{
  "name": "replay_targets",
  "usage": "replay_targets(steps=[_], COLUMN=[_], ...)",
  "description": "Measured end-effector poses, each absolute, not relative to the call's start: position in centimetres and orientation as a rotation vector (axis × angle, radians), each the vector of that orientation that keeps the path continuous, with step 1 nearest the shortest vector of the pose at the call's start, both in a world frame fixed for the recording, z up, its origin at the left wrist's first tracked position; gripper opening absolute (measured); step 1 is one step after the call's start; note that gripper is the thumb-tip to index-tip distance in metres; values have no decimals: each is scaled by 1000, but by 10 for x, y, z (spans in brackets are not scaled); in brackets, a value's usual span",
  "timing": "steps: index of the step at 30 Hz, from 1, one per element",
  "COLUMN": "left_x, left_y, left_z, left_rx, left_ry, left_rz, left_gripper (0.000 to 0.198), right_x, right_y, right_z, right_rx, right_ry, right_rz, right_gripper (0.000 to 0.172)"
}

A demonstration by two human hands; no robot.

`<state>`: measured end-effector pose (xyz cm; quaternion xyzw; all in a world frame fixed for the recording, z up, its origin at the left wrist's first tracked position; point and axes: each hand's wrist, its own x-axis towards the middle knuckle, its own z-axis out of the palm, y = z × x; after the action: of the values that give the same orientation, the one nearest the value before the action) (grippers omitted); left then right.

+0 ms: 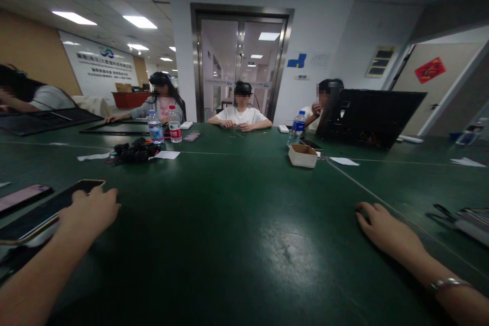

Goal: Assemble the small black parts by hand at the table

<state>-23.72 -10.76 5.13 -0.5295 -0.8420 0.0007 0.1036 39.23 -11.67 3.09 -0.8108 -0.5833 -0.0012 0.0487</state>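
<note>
My left hand (89,211) is at the left, over the right end of a dark-screened phone (42,214) with a light-coloured edge. Its fingers are apart and bent down at the phone's edge; I cannot tell how firmly they touch it. Beyond it, at the left border, lies a second phone (25,198). My right hand (387,229) rests on the green tabletop (229,224) at the right, fingers loosely bent and apart, with nothing seen in it. A metal bracelet circles that wrist.
Ahead are a black tangled bundle (135,152), two bottles (155,127) (174,125), a small open box (302,156) and another bottle (297,127). A large black panel (370,117) stands back right. Several people sit across the table. A grey item (469,224) lies far right.
</note>
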Motion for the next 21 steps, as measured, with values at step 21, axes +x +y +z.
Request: replay_targets(steps=[21], left_x=[21], left_y=[-10], left_z=[9], left_rx=[-2743], left_ry=[-1986], left_rz=[-569], left_gripper=[50], right_x=[132], right_y=[-2], right_z=[8], right_rx=[-1705], right_ry=[-2027], right_rz=[256], right_gripper=[28])
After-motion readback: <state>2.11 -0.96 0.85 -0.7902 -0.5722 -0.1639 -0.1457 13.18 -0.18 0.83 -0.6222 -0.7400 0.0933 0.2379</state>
